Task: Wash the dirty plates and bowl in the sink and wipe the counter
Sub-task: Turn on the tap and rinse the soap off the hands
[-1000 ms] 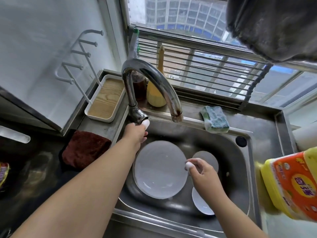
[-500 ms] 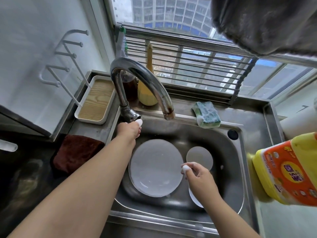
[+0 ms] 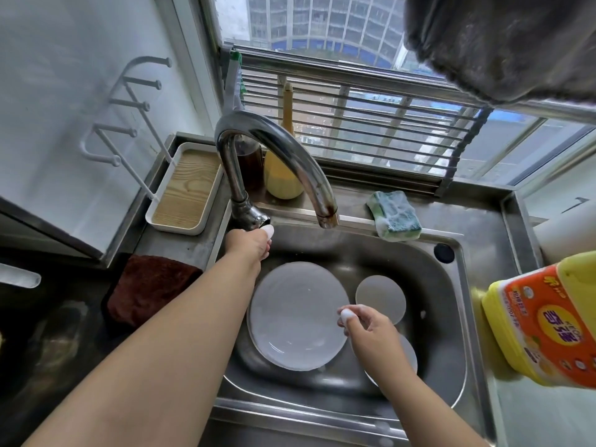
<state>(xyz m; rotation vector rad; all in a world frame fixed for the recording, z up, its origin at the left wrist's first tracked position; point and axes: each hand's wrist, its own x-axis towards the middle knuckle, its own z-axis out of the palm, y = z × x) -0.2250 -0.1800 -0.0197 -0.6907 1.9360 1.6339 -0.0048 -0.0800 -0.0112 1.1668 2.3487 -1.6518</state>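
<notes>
Plates (image 3: 296, 314) lie in the sink (image 3: 451, 285) at frame centre. Our left hand (image 3: 250, 245) grips the tap handle (image 3: 253, 217); we should turn gently. Right hand (image 3: 371, 330) hovers, fingers (image 3: 346, 314) loosely curled, empty.

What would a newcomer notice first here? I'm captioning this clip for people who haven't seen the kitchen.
The curved chrome faucet arching over the steel sink, with the left hand at its base and no water visible. Below it, a large pale plate lies in the basin, the right hand hovering beside it with foam on a fingertip. A bright yellow-and-orange detergent bottle looms at the right edge.
</notes>
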